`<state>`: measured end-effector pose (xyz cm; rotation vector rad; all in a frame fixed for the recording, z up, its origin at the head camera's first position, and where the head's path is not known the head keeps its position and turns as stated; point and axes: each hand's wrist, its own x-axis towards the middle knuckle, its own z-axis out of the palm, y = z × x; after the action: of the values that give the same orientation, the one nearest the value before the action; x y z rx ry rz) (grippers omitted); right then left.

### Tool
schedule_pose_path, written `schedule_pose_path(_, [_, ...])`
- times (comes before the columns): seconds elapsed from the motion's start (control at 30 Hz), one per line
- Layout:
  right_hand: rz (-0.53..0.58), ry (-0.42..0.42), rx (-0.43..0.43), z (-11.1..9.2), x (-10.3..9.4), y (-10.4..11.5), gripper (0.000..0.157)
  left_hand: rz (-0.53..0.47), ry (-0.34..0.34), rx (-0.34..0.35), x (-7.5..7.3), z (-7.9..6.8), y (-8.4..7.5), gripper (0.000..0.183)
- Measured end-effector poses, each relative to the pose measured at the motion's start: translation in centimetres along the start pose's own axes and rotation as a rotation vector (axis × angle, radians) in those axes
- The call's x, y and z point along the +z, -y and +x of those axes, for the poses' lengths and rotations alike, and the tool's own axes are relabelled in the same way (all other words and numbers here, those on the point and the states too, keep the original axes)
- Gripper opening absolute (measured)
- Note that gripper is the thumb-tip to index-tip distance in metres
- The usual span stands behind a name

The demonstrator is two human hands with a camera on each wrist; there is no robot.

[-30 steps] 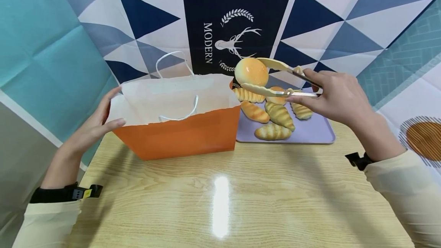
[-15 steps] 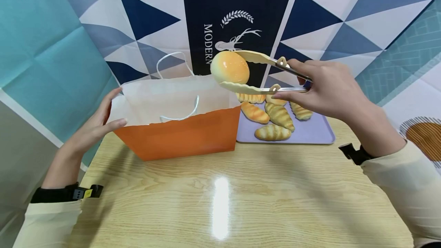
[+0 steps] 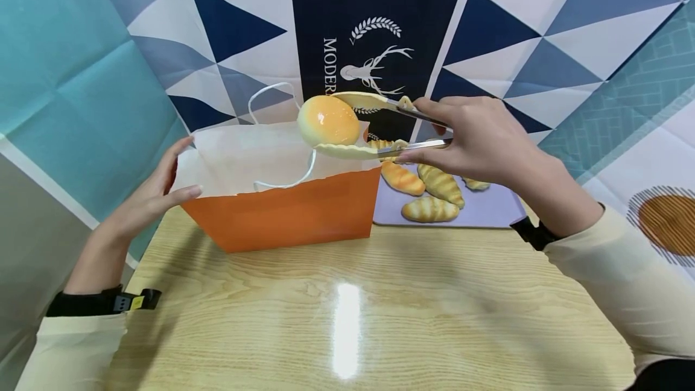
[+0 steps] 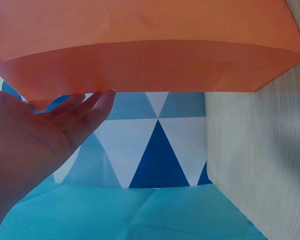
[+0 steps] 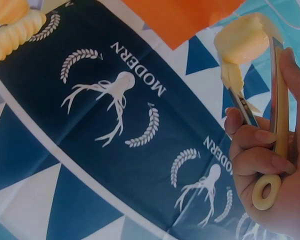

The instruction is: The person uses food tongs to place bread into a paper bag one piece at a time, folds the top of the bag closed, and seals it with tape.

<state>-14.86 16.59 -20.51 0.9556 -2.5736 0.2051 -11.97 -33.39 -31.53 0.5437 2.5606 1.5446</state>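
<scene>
My right hand (image 3: 483,137) grips a pair of tongs (image 3: 418,146) with scalloped cream tips and metal arms. A round glazed bun (image 3: 328,120) is pinched between those tips, over the right part of the paper bag's mouth. Orange outside and white inside, the paper bag (image 3: 293,216) stands upright with its top spread wide and two white cord handles. At its left end my left hand (image 3: 149,195) holds the rim, thumb at the front corner and fingers at the back one. In the right wrist view the tongs (image 5: 277,100) reach up to the bun (image 5: 245,40).
A lilac tray (image 3: 483,213) stands right of the bag, partly behind it and under my right arm. On it lie several breads, among them a striped roll (image 3: 430,209) and a croissant (image 3: 441,184). A patterned cloth (image 3: 244,17) hangs behind the wooden table (image 3: 260,306).
My right hand has carried the bun in the tongs leftward from above the tray to over the bag, dipping slightly at the end. My left hand and the bag have stayed put.
</scene>
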Motion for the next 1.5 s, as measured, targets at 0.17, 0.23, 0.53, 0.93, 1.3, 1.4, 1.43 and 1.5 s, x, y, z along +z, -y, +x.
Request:
schedule_pose_path(0.17, [0.007,0.043,0.0,0.6,0.9,0.2,0.083,0.023,0.002,-0.015,0.0,0.2,-0.1,0.087])
schedule_pose_path(0.23, [0.011,0.055,-0.007,0.7,1.2,0.2,0.083,0.028,0.004,-0.017,0.0,0.2,-0.1,0.087])
schedule_pose_path(0.53, [0.005,0.094,-0.008,0.9,2.4,-0.1,0.085,0.039,0.012,-0.031,-0.1,0.3,-0.3,0.086])
schedule_pose_path(0.93, [0.023,0.079,0.03,0.4,2.9,-0.5,0.088,0.042,0.025,-0.037,0.1,0.5,-0.4,0.086])
schedule_pose_path(1.3, [0.009,0.006,0.065,-1.7,1.9,-1.7,0.084,0.037,0.026,-0.022,0.2,0.5,-0.4,0.086])
schedule_pose_path(1.4, [0.004,-0.022,0.07,-2.5,1.6,-2.5,0.076,0.033,0.026,-0.01,0.1,0.6,-0.4,0.086])
schedule_pose_path(1.43, [0.006,-0.026,0.079,-2.8,1.5,-2.8,0.074,0.032,0.026,-0.007,0.1,0.6,-0.4,0.086])
schedule_pose_path(1.5, [0.007,-0.036,0.106,-3.4,1.4,-3.3,0.07,0.033,0.026,-0.001,0.1,0.6,-0.4,0.087])
